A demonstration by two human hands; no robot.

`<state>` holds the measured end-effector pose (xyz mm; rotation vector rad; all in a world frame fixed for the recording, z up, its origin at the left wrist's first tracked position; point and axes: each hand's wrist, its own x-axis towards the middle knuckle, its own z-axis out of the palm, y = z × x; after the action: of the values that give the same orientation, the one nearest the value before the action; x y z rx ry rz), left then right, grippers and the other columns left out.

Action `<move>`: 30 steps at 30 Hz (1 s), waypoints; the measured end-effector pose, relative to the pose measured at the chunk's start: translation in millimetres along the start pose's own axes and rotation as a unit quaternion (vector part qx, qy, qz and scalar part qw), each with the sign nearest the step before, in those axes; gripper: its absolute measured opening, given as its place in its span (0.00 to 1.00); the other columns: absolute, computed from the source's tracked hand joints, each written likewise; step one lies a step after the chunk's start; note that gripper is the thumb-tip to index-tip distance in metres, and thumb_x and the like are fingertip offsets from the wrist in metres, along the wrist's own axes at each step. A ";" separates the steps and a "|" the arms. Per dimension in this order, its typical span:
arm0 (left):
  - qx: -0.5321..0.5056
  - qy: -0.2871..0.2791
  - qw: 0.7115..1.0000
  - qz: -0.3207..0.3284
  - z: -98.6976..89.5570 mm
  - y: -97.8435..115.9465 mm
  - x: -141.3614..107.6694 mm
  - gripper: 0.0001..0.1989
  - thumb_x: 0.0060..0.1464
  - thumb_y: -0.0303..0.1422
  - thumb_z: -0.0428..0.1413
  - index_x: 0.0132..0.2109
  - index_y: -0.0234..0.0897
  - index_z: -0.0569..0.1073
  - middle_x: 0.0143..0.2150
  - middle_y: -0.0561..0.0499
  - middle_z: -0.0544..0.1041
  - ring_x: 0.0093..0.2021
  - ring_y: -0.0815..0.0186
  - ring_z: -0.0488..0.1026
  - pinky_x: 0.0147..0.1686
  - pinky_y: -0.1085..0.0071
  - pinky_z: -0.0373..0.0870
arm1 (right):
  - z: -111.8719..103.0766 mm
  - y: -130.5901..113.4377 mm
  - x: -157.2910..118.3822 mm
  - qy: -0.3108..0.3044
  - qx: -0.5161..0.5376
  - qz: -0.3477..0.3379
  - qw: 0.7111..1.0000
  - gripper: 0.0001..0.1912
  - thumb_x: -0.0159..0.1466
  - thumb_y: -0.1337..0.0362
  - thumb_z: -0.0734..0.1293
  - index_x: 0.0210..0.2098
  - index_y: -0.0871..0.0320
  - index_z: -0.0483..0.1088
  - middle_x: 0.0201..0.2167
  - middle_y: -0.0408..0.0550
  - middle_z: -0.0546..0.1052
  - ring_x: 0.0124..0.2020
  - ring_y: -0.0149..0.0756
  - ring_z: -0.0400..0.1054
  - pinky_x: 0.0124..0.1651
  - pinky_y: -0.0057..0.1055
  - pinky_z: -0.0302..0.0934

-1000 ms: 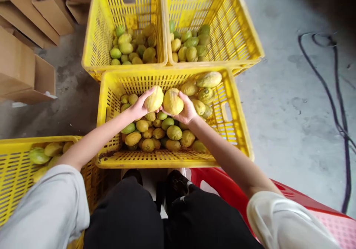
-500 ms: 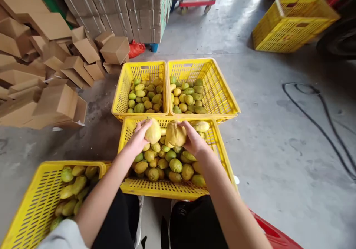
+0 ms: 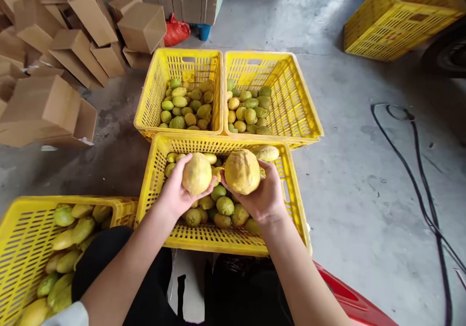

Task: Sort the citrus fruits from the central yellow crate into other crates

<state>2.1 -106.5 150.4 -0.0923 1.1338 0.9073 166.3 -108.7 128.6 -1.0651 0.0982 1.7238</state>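
My left hand (image 3: pixel 185 187) cups a smooth pale-yellow fruit (image 3: pixel 197 173), palm turned up. In my right hand (image 3: pixel 267 190) rests a larger yellow fruit (image 3: pixel 242 171), its skin ribbed and lumpy. Both are held side by side, a small gap apart, over a yellow plastic crate (image 3: pixel 214 246). Inside that crate lie many green and yellow fruits (image 3: pixel 224 205) of a similar kind, partly hidden by my hands. A long pale fruit (image 3: pixel 267 153) lies by its far right corner.
Two yellow crates (image 3: pixel 141 98) (image 3: pixel 304 98), partly filled with fruit, adjoin the far side. Another crate (image 3: pixel 22 238) with longer fruits stands at left. Cardboard boxes (image 3: pixel 47 103) are heaped left. A black cable (image 3: pixel 418 171), a yellow crate (image 3: pixel 367 25) and a red object (image 3: pixel 349 297) lie right.
Both hands have turned palm up under the fruits and come nearer to me, so the fruits look larger. The view has tilted down and shifted slightly.
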 end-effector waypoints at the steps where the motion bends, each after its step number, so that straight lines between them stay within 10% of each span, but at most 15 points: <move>1: -0.012 0.002 1.000 0.016 -0.2 5.2 -4.7 0.15 0.66 0.42 0.54 0.43 0.33 0.76 0.36 0.42 0.81 0.32 0.59 0.82 0.27 0.69 0.81 | -0.7 0.3 -0.1 -0.009 0.007 -0.007 1.000 0.13 0.61 0.57 0.65 0.44 0.53 0.72 0.38 0.49 0.82 0.40 0.47 0.79 0.39 0.44 0.80; 11: -0.013 -0.022 0.992 0.125 -1.8 23.2 -30.6 0.07 0.64 0.35 0.55 0.45 0.38 0.74 0.41 0.44 0.82 0.37 0.57 0.83 0.36 0.61 0.85 | 15.3 1.4 -7.4 -0.024 0.069 -0.027 0.997 0.08 0.67 0.57 0.68 0.43 0.52 0.71 0.37 0.44 0.81 0.36 0.38 0.78 0.40 0.36 0.79; 18: 0.057 -0.045 0.988 0.133 -4.1 14.9 -32.0 0.06 0.58 0.33 0.63 0.40 0.36 0.75 0.33 0.49 0.78 0.28 0.64 0.79 0.26 0.72 0.79 | 23.7 8.9 -14.7 -0.064 0.057 0.029 0.996 0.18 0.66 0.50 0.66 0.48 0.55 0.71 0.35 0.50 0.80 0.35 0.43 0.78 0.32 0.33 0.77; 30: -0.112 -0.064 0.986 0.103 -6.3 21.8 -40.9 0.10 0.60 0.35 0.53 0.49 0.40 0.72 0.46 0.45 0.81 0.49 0.56 0.81 0.47 0.59 0.84 | 29.3 10.1 -17.8 -0.098 0.046 -0.044 0.993 0.15 0.73 0.51 0.60 0.46 0.53 0.72 0.38 0.46 0.81 0.39 0.40 0.79 0.45 0.37 0.79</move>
<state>-21.8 -118.9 188.6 -0.0993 0.9306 1.2067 141.4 -110.5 154.2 -0.8167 0.0065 1.7177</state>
